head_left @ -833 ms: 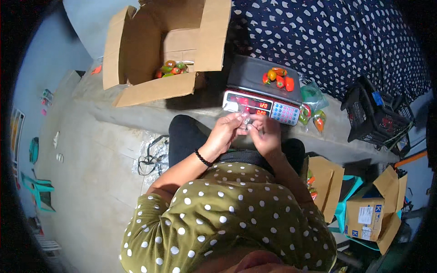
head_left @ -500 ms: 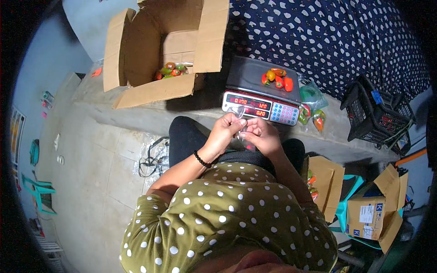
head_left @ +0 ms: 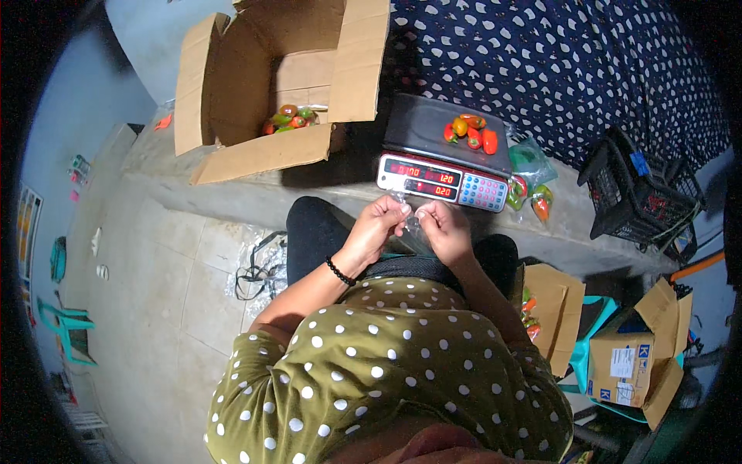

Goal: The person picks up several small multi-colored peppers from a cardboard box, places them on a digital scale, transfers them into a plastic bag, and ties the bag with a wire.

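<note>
Just in front of the digital scale (head_left: 421, 127), my left hand (head_left: 379, 224) and my right hand (head_left: 444, 230) pinch a thin clear plastic bag (head_left: 415, 237) above my lap. Both hands are closed on it, fingertips a little apart, and the bag looks see-through and crumpled. Several red and orange peppers (head_left: 474, 139) lie in a cluster on the scale's dark platform, towards its right side. At the scale's right corner, clear bags with red and green peppers (head_left: 542, 203) rest on the ledge, beside a green plastic bag (head_left: 532, 164).
An open cardboard box (head_left: 263, 158) with several peppers inside stands on the ledge at left. At right are a black plastic crate (head_left: 630, 189), a smaller open box with peppers (head_left: 558, 321) and another cardboard box (head_left: 622, 367). A dark patterned cloth (head_left: 556, 62) hangs behind the scale.
My hands have drawn slightly apart, with the clear bag still between them. A small red spot seen below my fingers earlier no longer shows. The peppers on the scale have not moved.
</note>
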The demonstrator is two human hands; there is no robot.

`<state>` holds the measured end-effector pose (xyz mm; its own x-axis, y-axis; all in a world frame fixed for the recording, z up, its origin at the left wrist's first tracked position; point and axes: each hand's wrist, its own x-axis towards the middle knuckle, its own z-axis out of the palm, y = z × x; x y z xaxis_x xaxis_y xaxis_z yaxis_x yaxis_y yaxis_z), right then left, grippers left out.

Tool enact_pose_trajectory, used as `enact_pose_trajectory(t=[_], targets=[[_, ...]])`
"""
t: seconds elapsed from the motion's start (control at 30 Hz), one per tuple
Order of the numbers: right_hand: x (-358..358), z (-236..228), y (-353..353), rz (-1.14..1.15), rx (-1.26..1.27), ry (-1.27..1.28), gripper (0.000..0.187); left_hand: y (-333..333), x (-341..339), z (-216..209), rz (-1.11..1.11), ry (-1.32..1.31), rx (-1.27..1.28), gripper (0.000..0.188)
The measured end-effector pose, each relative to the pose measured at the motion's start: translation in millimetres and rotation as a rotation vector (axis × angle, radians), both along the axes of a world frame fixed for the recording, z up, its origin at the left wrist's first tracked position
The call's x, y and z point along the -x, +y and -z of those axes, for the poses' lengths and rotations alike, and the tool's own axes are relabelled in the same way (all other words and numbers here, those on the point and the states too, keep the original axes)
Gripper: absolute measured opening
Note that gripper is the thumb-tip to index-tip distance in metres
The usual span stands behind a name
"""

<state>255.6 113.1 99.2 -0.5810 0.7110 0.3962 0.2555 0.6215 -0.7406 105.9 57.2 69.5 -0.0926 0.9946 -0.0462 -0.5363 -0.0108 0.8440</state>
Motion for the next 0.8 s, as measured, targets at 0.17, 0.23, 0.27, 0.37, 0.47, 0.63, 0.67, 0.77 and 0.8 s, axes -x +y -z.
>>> enact_pose_trajectory(t=[0.17,0.23,0.27,0.37,0.47,0.63,0.67,0.77,0.8], targets=[[8,17,-3,-0.202,0.431,0.291,0.007,2,-6,-9,0.023,-0.137,0.029,0.017],[7,17,-3,-0.256,0.469,0.275,0.008,1,-6,-8,0.037,-0.214,0.035,0.018],[5,14,-3,-0.179,0.452,0.227,0.008,1,-4,-6,0.063,-0.220,0.018,0.016],[-3,15,2,-0.057,0.472,0.255,0.006,0,2,0,0.093,-0.260,-0.034,0.015],[-10,27,15,-0.050,0.618,0.508,0.005,-4,8,2,0.068,-0.294,-0.030,0.016],[-17,47,28,-0.094,0.624,0.624,0.007,-9,9,-5,0.020,-0.384,0.076,0.012],[-17,51,28,-0.035,0.389,0.398,0.006,-8,6,-11,0.044,-0.342,0.067,0.008],[-7,43,15,-0.058,0.411,0.274,0.003,-4,-3,-14,0.093,-0.254,0.049,0.009],[-2,38,10,-0.059,0.412,0.274,0.003,-4,-5,-14,0.119,-0.208,0.035,0.012]])
